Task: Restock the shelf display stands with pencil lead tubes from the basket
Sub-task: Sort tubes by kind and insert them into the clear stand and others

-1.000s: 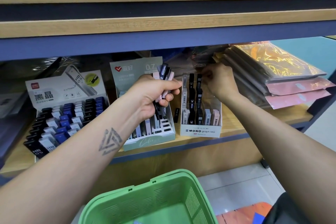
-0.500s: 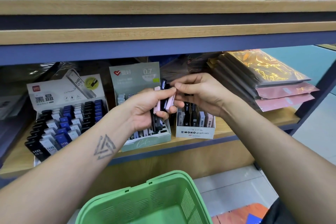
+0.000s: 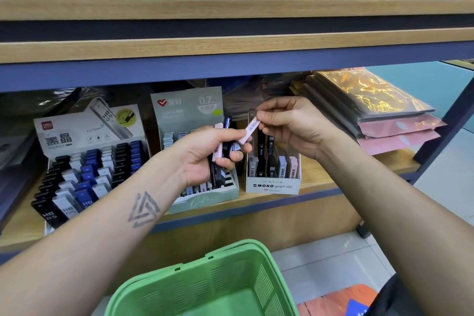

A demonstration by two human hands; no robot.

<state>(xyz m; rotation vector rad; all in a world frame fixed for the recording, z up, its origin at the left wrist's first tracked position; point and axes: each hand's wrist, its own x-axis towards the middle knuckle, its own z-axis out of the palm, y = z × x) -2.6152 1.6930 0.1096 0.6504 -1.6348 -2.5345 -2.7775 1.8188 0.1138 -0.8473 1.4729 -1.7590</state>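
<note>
R hand (image 3: 289, 128) pinches slim pink plastic lead tube (image 3: 249, 130) w/ barcode label; long axis diagonal, top end up-right, lower end at L hand (image 3: 205, 154). L hand grips bunch of pink/black tubes (image 3: 222, 159) roughly upright, above white MONO display stand (image 3: 272, 185).

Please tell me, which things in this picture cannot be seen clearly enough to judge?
Head view only:
- Green basket: bottom edge cuts it off; contents unknown.
- Tubes in the left hand: fingers cover them; count unclear.
- Pink tube pinched by the right hand: print too small.
- MONO stand: back slots hidden behind hands.
</note>
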